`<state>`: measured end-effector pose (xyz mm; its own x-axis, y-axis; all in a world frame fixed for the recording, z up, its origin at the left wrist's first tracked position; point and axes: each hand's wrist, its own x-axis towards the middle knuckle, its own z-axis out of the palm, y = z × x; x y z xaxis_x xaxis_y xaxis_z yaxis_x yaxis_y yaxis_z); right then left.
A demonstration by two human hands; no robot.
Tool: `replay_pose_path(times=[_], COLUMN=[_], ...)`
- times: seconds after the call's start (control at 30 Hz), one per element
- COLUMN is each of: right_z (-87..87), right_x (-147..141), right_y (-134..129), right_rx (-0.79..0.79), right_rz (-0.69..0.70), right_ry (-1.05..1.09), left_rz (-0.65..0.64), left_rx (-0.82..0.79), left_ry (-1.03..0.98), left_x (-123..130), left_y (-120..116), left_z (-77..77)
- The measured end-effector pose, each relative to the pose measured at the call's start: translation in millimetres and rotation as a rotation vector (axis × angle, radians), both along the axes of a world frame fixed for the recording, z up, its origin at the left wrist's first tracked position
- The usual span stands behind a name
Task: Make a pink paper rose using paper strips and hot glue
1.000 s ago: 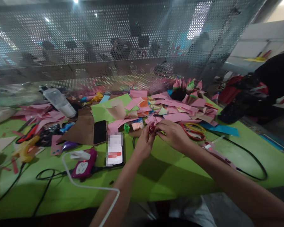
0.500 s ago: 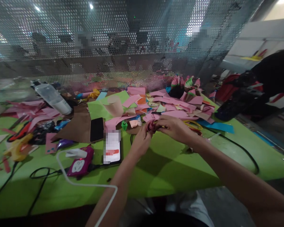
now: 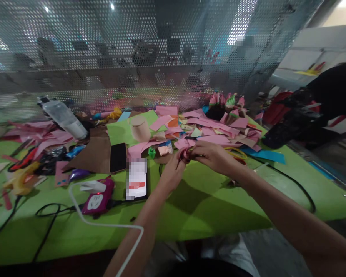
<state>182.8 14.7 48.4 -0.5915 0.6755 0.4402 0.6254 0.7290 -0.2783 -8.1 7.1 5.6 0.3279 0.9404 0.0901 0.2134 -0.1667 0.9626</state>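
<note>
Both of my hands meet over the middle of the table around a small pink paper coil [image 3: 185, 154] with darker rings. My left hand [image 3: 173, 171] has its fingers closed on the coil's near left side. My right hand [image 3: 209, 154] pinches it from the right, fingertips pressed together. The fingers cover part of the coil. Just beyond lie pink paper strips [image 3: 216, 139], a green folded paper piece [image 3: 152, 152] and a pale pink lump [image 3: 163, 150] by some clear plastic.
A pale paper cup [image 3: 140, 129] stands upside down on green paper. To the left are a lit phone [image 3: 137, 181], a dark phone [image 3: 118, 157], a purple power adapter [image 3: 98, 198] with cables, a yellow glue gun [image 3: 24, 179] and a bottle [image 3: 65, 119]. Yellow bands [image 3: 236, 153] lie right.
The pale paper cup, blurred and tilted before, now stands sharp and upright on its rim. My hands and the pink coil have barely shifted.
</note>
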Motion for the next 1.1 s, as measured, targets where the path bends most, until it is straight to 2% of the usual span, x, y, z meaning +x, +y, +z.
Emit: replay_pose_path(times=[0.13, 0.33, 0.57, 0.87, 1.1], right_z=[-0.8, -2.2, -3.1, -16.5, -25.3], right_x=[1.2, 6.0, 4.1, -0.2, -12.0], right_y=[-0.6, -2.7, -7.8, -12.4, -19.5], right_rx=[0.014, -0.049, -0.042, -0.059, 0.013], right_rz=[-0.017, -0.027, -0.055, -0.173, -0.16], right_ry=[0.002, 0.128, 0.215, 0.377, 0.325], left_rz=[-0.003, 0.008, 0.014, 0.022, 0.022], left_rx=[0.028, 0.105, 0.124, 0.139, 0.161], left_ry=[0.024, 0.062, 0.095, 0.107, 0.096], left_x=[0.2, -0.2, -0.4, -1.6, -0.4], left_y=[0.6, 1.4, 1.3, 1.1, 2.9], left_z=[-0.3, 1.2, 0.1, -3.3, -5.1])
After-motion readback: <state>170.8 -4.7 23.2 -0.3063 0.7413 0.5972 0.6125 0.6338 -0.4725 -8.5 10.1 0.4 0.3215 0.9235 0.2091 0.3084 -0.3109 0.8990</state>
